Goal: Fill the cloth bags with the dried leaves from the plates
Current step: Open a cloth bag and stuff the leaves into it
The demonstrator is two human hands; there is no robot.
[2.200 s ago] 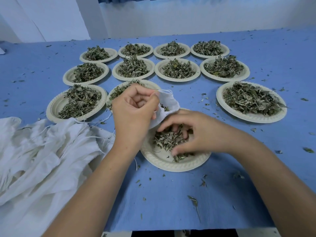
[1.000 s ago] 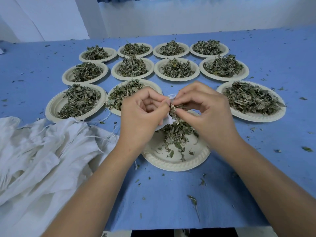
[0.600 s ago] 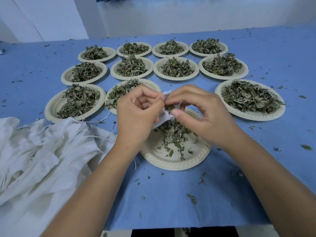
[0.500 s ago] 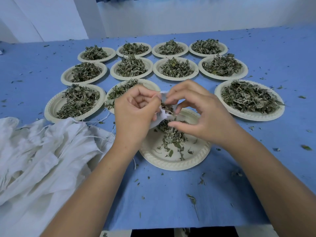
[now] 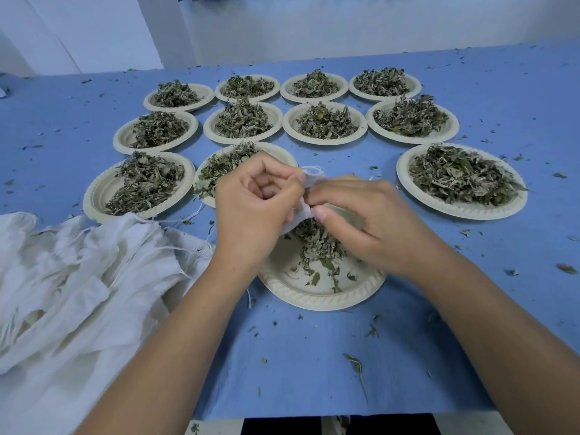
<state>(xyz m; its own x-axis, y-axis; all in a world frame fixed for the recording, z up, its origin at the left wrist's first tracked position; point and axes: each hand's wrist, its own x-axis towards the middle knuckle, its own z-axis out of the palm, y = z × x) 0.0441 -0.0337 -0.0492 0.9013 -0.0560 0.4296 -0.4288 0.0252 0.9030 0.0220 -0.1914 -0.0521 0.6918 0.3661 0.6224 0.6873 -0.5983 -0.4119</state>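
My left hand (image 5: 251,208) grips the mouth of a small white cloth bag (image 5: 309,178) above the nearest paper plate (image 5: 314,298). My right hand (image 5: 367,221) is right beside it, its fingers curled at the bag's opening with dried leaves (image 5: 320,243) under them. Most of the bag is hidden between my hands. The plate below holds a thinned heap of leaves and some loose bits.
Several more paper plates of dried leaves (image 5: 458,180) stand in rows behind, on the blue tablecloth (image 5: 314,365). A heap of white cloth bags (image 5: 78,277) lies at the left. Leaf crumbs are scattered over the cloth. The table's near edge runs just below my forearms.
My right hand scooped leaves from the near plate, lifted them to the bag's mouth, and now has dropped lower against the bag. My left hand has kept holding the bag in place.
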